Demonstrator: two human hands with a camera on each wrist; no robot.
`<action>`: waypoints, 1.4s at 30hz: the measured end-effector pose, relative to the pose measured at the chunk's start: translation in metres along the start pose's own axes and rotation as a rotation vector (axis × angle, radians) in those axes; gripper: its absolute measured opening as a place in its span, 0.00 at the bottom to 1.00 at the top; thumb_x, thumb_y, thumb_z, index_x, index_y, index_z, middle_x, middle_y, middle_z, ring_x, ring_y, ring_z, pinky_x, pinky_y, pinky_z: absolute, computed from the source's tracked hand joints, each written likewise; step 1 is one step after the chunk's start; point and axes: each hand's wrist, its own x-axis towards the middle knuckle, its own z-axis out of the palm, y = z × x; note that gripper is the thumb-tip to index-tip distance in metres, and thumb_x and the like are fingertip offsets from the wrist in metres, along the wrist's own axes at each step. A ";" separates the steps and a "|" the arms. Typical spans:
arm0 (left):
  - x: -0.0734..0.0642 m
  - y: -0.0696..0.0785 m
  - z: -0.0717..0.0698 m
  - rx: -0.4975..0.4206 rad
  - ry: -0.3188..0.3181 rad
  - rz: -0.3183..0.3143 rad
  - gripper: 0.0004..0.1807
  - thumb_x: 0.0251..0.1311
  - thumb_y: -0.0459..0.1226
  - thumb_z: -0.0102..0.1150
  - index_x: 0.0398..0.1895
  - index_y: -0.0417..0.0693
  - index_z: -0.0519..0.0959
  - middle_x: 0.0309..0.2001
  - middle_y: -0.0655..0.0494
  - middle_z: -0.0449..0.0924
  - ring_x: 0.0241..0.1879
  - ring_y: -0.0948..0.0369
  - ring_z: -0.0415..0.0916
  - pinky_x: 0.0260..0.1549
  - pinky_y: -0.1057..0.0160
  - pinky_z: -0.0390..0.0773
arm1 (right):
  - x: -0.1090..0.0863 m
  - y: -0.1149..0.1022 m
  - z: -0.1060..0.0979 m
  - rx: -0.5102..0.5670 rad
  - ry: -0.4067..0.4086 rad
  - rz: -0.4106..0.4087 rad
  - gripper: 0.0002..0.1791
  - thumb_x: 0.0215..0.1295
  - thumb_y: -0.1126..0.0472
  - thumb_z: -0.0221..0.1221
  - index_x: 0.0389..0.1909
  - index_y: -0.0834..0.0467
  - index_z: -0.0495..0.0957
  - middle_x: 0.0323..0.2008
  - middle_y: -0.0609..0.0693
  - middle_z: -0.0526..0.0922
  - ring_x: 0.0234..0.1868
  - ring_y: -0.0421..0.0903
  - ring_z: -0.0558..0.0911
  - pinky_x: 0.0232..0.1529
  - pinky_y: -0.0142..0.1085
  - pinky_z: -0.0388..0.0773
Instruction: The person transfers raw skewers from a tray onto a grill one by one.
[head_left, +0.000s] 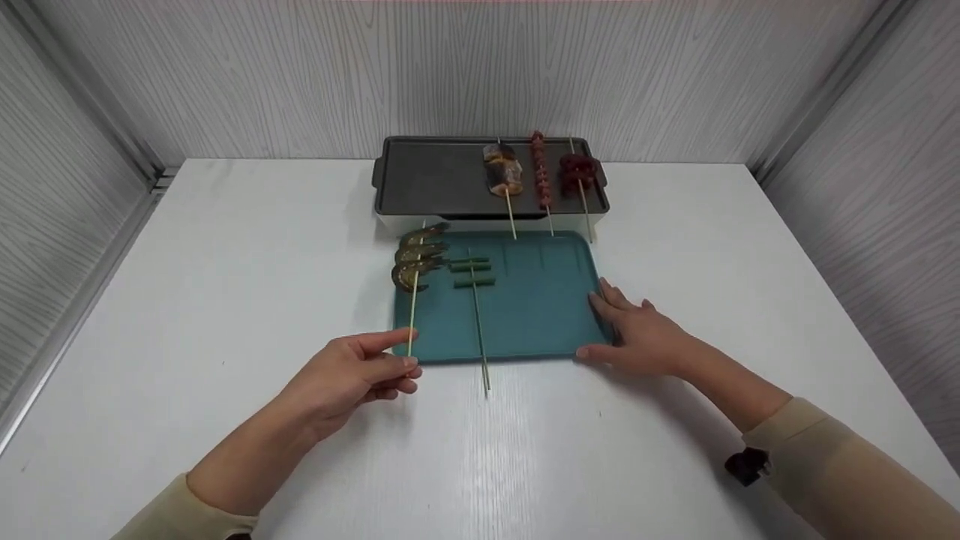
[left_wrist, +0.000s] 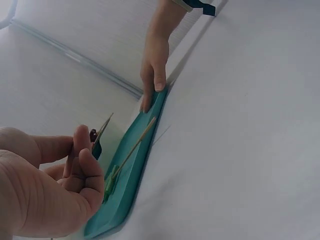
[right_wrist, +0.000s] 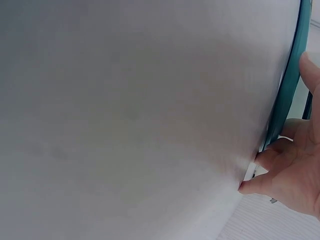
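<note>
My left hand pinches the bare lower end of a shrimp skewer between thumb and fingers. Several dark shrimp are threaded on its upper part, over the left side of a teal tray. A skewer with short green vegetable pieces lies in the tray, its sticks reaching past the front rim. At the tray's right front corner my right hand rests with spread fingers along the rim; in the right wrist view its fingers are at the tray's edge.
Behind the tray stands a dark flat grill plate on a white base. On its right half lie a skewer of browned slices, one of small red pieces and one of dark red pieces. Walls enclose the white table.
</note>
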 end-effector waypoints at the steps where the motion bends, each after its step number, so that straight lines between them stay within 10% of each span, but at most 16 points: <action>1: -0.001 0.003 -0.002 0.013 -0.001 0.012 0.31 0.75 0.33 0.63 0.78 0.40 0.69 0.48 0.44 0.89 0.41 0.59 0.88 0.44 0.66 0.83 | 0.000 0.000 0.000 -0.003 0.002 -0.003 0.60 0.69 0.24 0.58 0.85 0.62 0.51 0.86 0.59 0.41 0.84 0.60 0.50 0.78 0.68 0.44; 11: 0.012 0.036 -0.022 0.098 0.007 0.089 0.30 0.76 0.34 0.62 0.79 0.43 0.70 0.42 0.52 0.90 0.41 0.61 0.87 0.47 0.66 0.82 | 0.000 -0.001 -0.001 -0.020 0.018 -0.014 0.60 0.69 0.25 0.59 0.84 0.63 0.51 0.85 0.60 0.43 0.83 0.61 0.53 0.77 0.69 0.46; 24: 0.060 0.075 -0.043 0.075 0.057 0.043 0.29 0.77 0.34 0.61 0.79 0.46 0.71 0.42 0.55 0.90 0.39 0.63 0.87 0.47 0.66 0.82 | -0.003 0.000 0.004 -0.017 0.018 -0.004 0.60 0.68 0.24 0.58 0.85 0.62 0.52 0.85 0.60 0.44 0.83 0.61 0.54 0.77 0.69 0.47; 42: 0.126 0.081 -0.060 0.029 0.080 0.021 0.28 0.78 0.36 0.60 0.78 0.44 0.71 0.44 0.54 0.89 0.39 0.63 0.86 0.46 0.65 0.81 | 0.000 0.003 -0.001 0.006 0.009 -0.028 0.61 0.69 0.24 0.58 0.85 0.62 0.51 0.86 0.60 0.42 0.84 0.60 0.51 0.77 0.70 0.45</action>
